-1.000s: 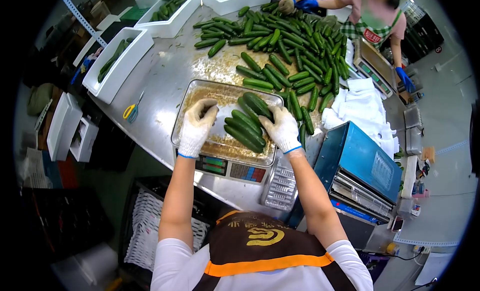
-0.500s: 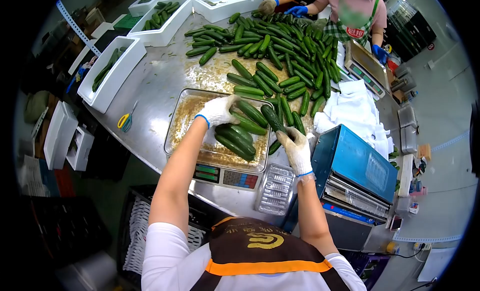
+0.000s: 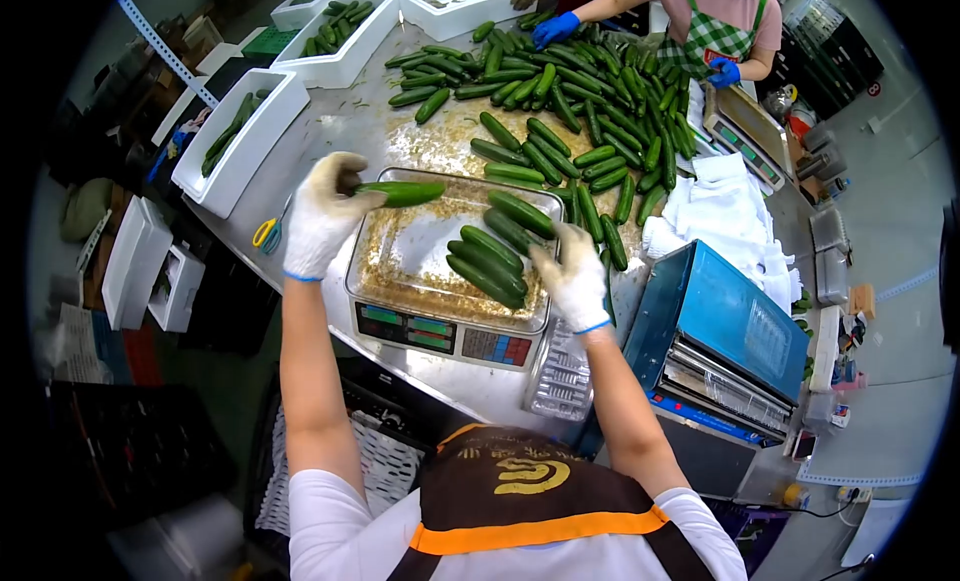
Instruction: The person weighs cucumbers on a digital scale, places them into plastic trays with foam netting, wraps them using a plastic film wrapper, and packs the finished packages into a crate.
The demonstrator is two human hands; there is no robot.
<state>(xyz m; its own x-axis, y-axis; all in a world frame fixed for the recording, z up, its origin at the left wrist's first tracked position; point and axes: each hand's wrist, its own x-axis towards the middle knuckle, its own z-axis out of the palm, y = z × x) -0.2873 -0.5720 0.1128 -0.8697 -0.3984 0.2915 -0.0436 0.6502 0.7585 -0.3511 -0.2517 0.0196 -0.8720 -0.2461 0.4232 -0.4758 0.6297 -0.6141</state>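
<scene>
My left hand (image 3: 327, 210), in a white glove, grips one end of a cucumber (image 3: 405, 193) over the left rim of the metal scale tray (image 3: 400, 251). My right hand (image 3: 575, 273), also gloved, is at the tray's right side, its fingers closed on the end of a dark cucumber (image 3: 508, 229). Beside it several cucumbers (image 3: 488, 264) lie together on the tray, and another lies just above them. Below the tray shows the scale's panel with its green displays (image 3: 408, 328).
A big cucumber heap (image 3: 600, 91) covers the table's far side. White foam boxes (image 3: 240, 141) line the left, near yellow scissors (image 3: 266, 235). At right stand a blue wrapping machine (image 3: 735, 316), white cloths (image 3: 715, 216) and a second scale (image 3: 745, 146). A co-worker's blue-gloved hand (image 3: 556, 29) touches the heap.
My left hand has moved left off the group, now with a cucumber in it. My right hand has brought its cucumber to the group on the tray. The co-worker's hand has moved left.
</scene>
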